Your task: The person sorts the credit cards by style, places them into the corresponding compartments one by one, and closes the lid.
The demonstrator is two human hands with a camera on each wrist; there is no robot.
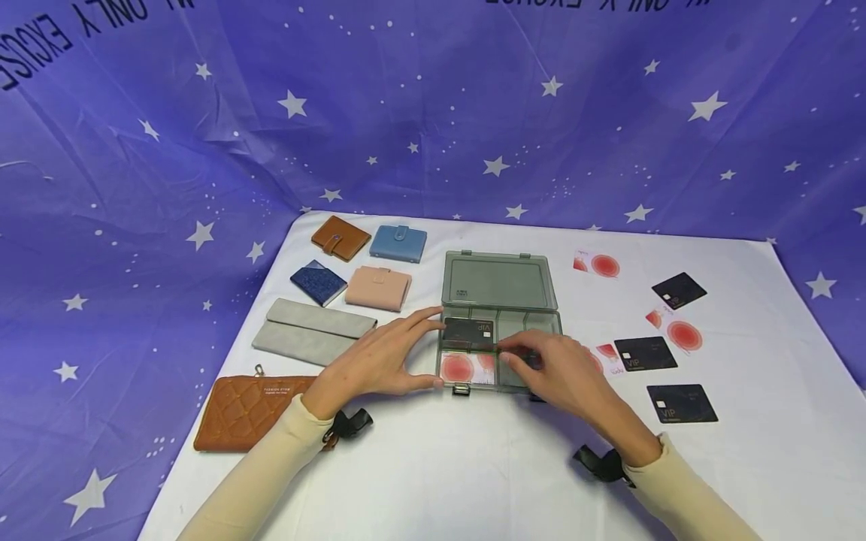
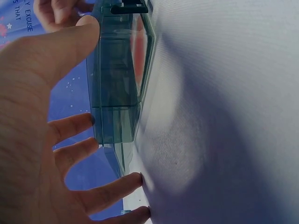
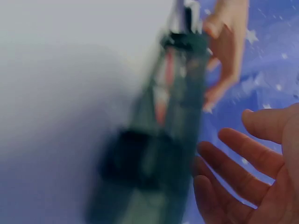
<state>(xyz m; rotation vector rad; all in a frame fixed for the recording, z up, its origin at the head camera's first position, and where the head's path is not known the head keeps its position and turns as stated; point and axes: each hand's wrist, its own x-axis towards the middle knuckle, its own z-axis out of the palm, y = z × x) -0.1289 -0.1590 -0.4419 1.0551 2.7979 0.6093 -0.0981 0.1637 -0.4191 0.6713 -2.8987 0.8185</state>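
Observation:
A grey-green clear plastic box point(image 1: 511, 323) lies with its lid point(image 1: 501, 282) folded back. A black VIP card point(image 1: 467, 332) sits in its back left compartment, and a red-and-white card point(image 1: 460, 368) in the front left one. My left hand point(image 1: 386, 361) is spread along the box's left side, its thumb at the front corner and fingertips close to the wall. Over the middle of the box is my right hand point(image 1: 561, 368), thumb and forefinger near the divider. In the right wrist view, this hand point(image 3: 261, 163) shows spread, loosely bent fingers holding nothing.
Right of the box lie several black VIP cards point(image 1: 682, 403) and red-and-white cards point(image 1: 597, 264). Leftward are a brown wallet point(image 1: 341, 238), blue wallet point(image 1: 398, 244), pink wallet point(image 1: 378, 288), navy card holder point(image 1: 319, 282), grey wallet point(image 1: 304, 330) and quilted brown purse point(image 1: 243, 413).

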